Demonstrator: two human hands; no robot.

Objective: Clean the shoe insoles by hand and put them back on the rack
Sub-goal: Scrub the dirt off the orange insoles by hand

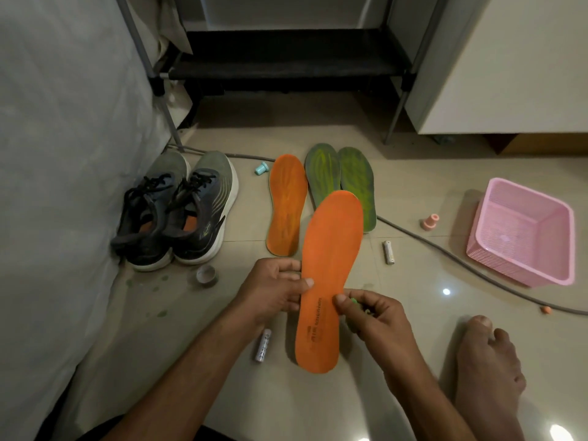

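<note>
Both hands, the left hand (273, 289) and right hand (372, 313), pinch the orange insole (327, 275) at its waist, long axis running away, toe toward the rack (286, 63).

A: How many views?
B: One, head-worn, wide-angle. Looks forward and steeply down at the tiled floor (413, 173).
A: How near?
B: Close. Both forearms enter from the bottom edge; left hand (273, 289) and right hand (370, 316) sit low in the centre, holding an orange insole (331, 268) lengthwise.
A: Far end?
B: The black rack (286, 58) fills the top centre. Edges bow from the lens.
A: Overlap with another view?
B: None, single camera.
</note>
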